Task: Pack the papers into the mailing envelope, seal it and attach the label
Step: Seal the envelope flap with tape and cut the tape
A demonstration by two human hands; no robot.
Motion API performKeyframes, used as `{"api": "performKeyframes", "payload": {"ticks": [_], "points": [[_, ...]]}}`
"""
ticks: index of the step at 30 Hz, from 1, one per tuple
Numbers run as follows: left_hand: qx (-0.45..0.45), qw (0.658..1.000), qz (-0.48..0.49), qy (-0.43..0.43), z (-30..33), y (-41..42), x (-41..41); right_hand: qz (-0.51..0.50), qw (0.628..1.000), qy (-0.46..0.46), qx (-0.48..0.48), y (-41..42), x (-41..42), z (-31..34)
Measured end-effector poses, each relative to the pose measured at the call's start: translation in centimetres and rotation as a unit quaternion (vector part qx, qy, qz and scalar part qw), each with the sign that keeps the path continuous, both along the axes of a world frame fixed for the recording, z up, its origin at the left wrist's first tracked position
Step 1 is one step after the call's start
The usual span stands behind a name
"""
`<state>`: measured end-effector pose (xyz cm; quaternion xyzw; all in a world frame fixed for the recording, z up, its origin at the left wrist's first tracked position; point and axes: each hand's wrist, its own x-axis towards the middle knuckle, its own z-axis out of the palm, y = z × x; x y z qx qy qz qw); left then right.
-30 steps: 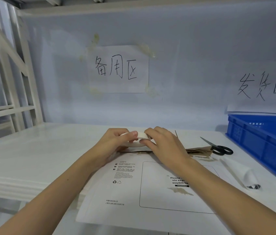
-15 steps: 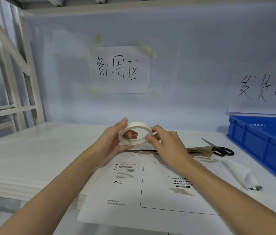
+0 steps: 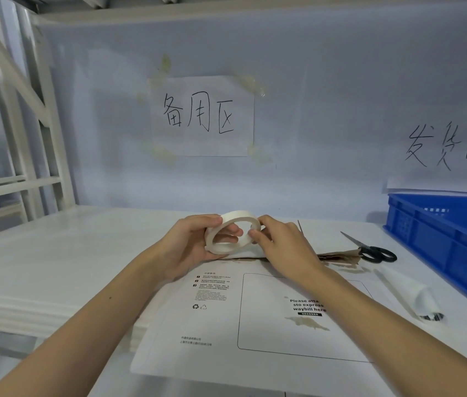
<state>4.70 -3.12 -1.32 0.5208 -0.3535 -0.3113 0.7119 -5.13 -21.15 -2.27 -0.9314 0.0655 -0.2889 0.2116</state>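
We see the white mailing envelope (image 3: pixel 255 319) flat on the table (image 3: pixel 54 253), its far edge under our hands. Above it, our left hand (image 3: pixel 189 245) curls round the tape roll (image 3: pixel 231 235), fingers through its core; our right hand (image 3: pixel 281 245), at 3 o'clock, pinches the rim. Since half a second ago the roll has tilted more upright. Scissors (image 3: pixel 369 250) lie further at 3 o'clock.

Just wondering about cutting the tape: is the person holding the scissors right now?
No, the scissors lie on the table while both hands hold the tape roll.
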Motion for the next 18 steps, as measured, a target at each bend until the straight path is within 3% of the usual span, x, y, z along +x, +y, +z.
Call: {"api": "performKeyframes", "payload": {"ticks": [8, 13, 18], "points": [[-0.011, 1.000, 0.008, 0.018, 0.1, -0.1, -0.1, -0.006, 1.000, -0.004, 0.016, 0.0, 0.0, -0.1], [0.033, 0.984, 0.124, -0.125, 0.0, -0.3, -0.2, -0.034, 0.998, -0.050, -0.019, 0.4, -0.7, 0.6], [0.023, 0.975, 0.146, -0.163, -0.1, -0.2, -0.3, -0.024, 0.987, -0.115, -0.105, 0.9, -1.0, 0.5]]}}
